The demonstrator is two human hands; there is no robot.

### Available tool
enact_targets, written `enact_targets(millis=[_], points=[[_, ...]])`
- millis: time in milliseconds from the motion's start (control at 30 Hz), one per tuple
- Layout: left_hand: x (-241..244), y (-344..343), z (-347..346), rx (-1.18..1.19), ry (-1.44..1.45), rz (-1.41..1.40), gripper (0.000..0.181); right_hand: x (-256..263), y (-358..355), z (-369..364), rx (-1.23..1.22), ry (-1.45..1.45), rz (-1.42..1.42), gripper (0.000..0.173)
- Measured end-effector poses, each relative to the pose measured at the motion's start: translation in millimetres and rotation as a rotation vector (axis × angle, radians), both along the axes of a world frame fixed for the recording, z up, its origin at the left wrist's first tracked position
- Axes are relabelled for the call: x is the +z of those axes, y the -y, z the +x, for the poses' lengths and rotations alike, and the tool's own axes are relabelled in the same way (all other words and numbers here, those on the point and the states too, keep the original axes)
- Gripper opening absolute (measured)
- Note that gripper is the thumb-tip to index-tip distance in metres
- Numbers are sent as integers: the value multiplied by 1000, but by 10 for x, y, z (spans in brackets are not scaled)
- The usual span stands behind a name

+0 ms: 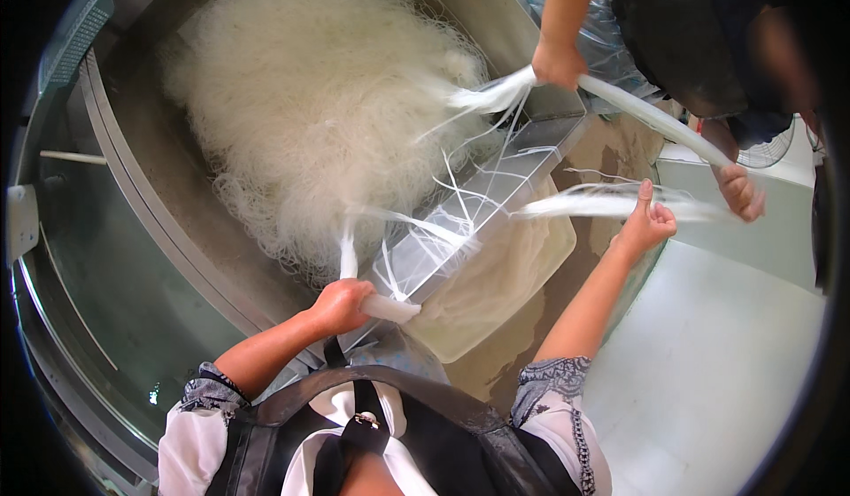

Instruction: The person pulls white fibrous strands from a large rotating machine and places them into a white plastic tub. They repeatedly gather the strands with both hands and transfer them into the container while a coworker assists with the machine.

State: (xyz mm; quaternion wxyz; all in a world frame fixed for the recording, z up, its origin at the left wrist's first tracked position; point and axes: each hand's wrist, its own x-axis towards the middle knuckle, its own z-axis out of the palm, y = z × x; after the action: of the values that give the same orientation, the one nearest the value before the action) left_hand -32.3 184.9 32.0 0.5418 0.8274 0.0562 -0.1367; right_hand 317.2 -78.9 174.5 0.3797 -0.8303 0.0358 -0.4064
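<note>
A large tangled heap of thin white strands, possibly noodles (325,104), fills a metal trough. My left hand (342,305) is closed around a bundle of strands at the trough's near end; the bundle's thick end (392,308) sticks out to the right. My right hand (644,220) is raised on the right with its thumb up and fingers curled, beside a stretched, blurred white bundle (584,205); whether it grips any strands cannot be told. Loose strands (458,220) hang across the trough's metal rim (495,214).
Opposite, a co-worker's hand (558,64) and other hand (740,194) hold a long white bundle (654,119). A pale plastic tub (558,243) with whitish contents stands below the rim. A white surface (710,350) lies at right, a fan (770,147) beyond.
</note>
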Motion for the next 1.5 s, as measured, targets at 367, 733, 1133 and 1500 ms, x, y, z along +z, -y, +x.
enact_targets(millis=[367,733,1133,1500], points=[[-170,-70,160,-70,-143,50,21,-47,302,-295,-34,-457,-2,49],[-218,45,234,-74,-261,151,26,5,-408,84,488,-329,362,81],[-272,-16,-87,-123,-227,143,27,-255,-600,154,452,-541,197,100],[-225,-17,-24,-70,-225,125,23,-581,-781,370,335,-615,316,89]])
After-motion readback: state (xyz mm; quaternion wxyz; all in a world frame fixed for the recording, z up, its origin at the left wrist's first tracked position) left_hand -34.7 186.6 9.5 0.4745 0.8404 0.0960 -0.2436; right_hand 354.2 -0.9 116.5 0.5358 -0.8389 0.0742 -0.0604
